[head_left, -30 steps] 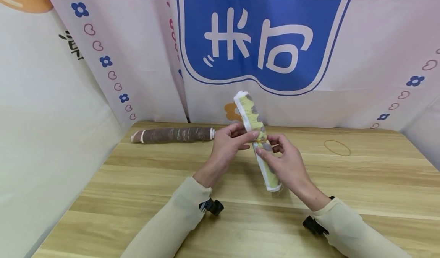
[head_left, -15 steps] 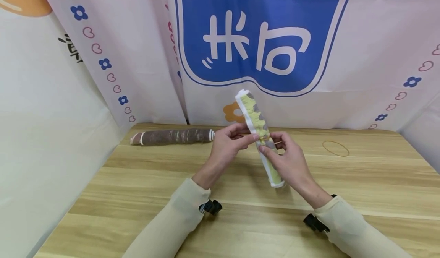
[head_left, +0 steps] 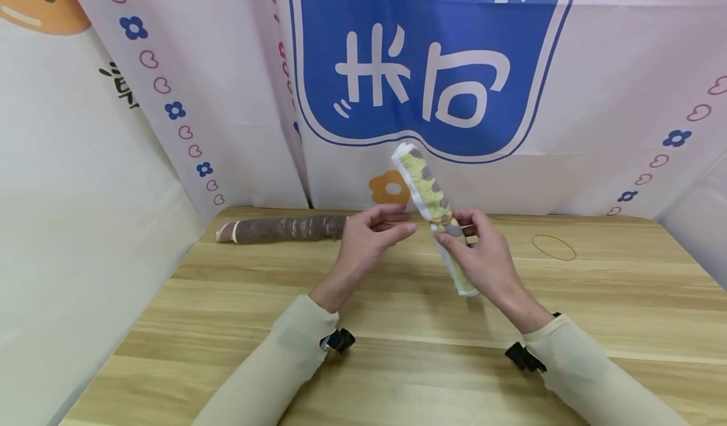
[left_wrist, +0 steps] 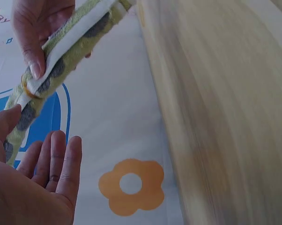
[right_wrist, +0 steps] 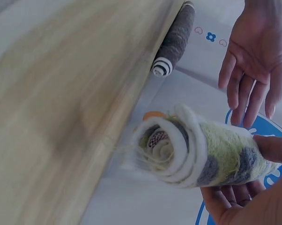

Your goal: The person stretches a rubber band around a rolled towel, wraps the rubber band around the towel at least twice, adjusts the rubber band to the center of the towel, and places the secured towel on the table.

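Note:
A rolled towel point(head_left: 423, 183), yellow-green with grey spots and white edges, leans up and to the left above the table. My right hand point(head_left: 483, 252) grips its lower half, thumb in front and fingers behind. A yellow rubber band point(left_wrist: 27, 89) cinches the roll near its middle, just above the right thumb. My left hand point(head_left: 366, 240) is apart from the roll on its left, fingers loosely extended and holding nothing. In the right wrist view the roll's spiral end point(right_wrist: 162, 147) faces the camera, with loose threads hanging from it.
A brown rolled towel point(head_left: 289, 228) lies along the table's back edge, its right end behind my left hand. A loose rubber band point(head_left: 532, 240) lies at the back right of the wooden table point(head_left: 397, 363). A printed curtain point(head_left: 244, 85) hangs behind.
My left hand has let go of the towel roll and drawn back slightly left. My right hand has kept its grip and lifted the roll a little up and right.

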Available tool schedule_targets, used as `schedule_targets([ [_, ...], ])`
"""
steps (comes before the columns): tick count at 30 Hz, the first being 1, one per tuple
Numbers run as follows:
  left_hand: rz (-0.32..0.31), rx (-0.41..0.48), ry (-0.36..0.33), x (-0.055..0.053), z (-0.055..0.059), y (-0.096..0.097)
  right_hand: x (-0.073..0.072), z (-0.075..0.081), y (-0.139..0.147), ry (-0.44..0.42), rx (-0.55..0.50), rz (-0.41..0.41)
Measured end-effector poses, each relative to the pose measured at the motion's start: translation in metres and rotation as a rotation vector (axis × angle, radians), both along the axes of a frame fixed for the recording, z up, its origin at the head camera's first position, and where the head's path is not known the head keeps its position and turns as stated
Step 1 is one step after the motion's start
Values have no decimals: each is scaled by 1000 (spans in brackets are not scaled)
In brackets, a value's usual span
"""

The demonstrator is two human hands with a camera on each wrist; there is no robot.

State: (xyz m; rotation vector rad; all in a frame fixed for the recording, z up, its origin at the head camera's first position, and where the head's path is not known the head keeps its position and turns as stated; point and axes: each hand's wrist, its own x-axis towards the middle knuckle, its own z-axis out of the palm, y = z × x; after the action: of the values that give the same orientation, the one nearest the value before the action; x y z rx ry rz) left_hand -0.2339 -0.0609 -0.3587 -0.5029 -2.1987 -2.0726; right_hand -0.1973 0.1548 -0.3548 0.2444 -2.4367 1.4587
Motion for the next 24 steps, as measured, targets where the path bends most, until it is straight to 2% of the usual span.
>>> schedule_targets([
  [5, 43, -60, 52, -2, 3, -8, -2, 6, 7, 13, 19, -11],
  [12, 64, -110, 85, -5, 6, -20, -10, 9, 18, 53, 70, -15],
  [17, 82, -180, 97, -8, 7, -30, -16, 10, 26, 61, 92, -8],
  [24, 108, -297, 149, -16, 9, -43, -22, 13, 42, 72, 124, 25],
])
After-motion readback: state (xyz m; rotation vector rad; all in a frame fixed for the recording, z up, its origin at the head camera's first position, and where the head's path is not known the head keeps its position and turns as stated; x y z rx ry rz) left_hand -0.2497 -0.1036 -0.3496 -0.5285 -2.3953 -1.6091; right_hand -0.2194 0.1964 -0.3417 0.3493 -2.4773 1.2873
